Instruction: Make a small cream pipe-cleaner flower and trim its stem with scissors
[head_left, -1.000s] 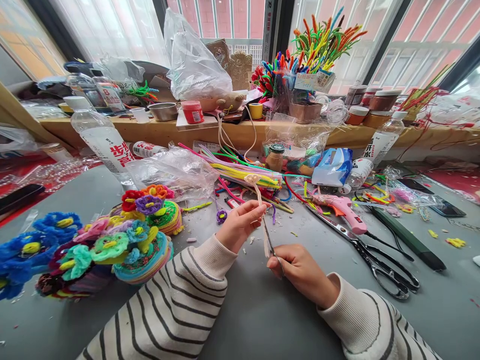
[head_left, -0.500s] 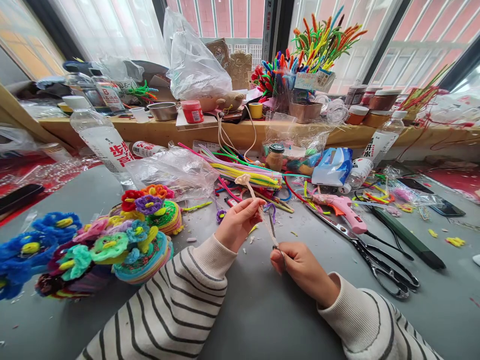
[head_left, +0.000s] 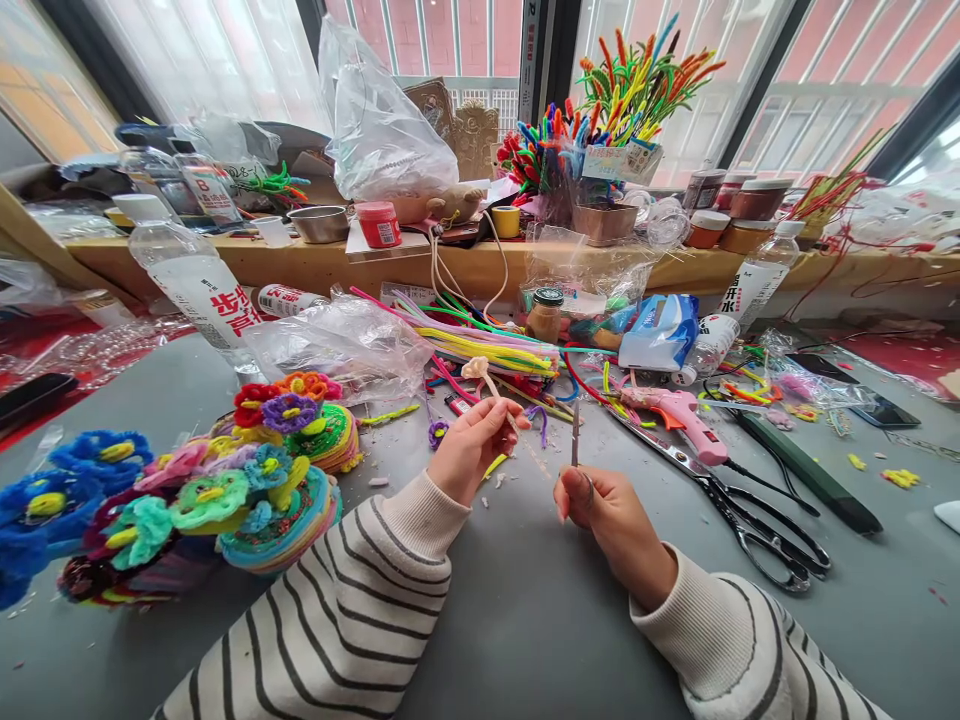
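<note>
My left hand (head_left: 480, 440) pinches a pale pink pipe cleaner (head_left: 475, 370) whose top end is a small looped shape. Its stem runs down between thumb and fingers, and a short end shows below them. In my right hand (head_left: 611, 520) is a pair of small scissors (head_left: 575, 440), their blades pointing up and looking closed. The scissors stand apart from the pipe cleaner. A faint scatter of pale pink fluff (head_left: 538, 462) shows between the hands. Left of my left hand are bright pipe-cleaner flowers (head_left: 210, 497) on layered round bases.
A bundle of colourful pipe cleaners (head_left: 487, 345) lies ahead. On the right are large black-handled scissors (head_left: 742, 510), a pink glue gun (head_left: 686, 420) and a dark green tool (head_left: 810, 475). A water bottle (head_left: 199, 285) stands left, beside a crumpled plastic bag (head_left: 352, 345).
The scissors have moved away from the pipe cleaner's lower stem, and their blades now point up. The long stem below my left hand no longer shows; pale fluff appears there.
</note>
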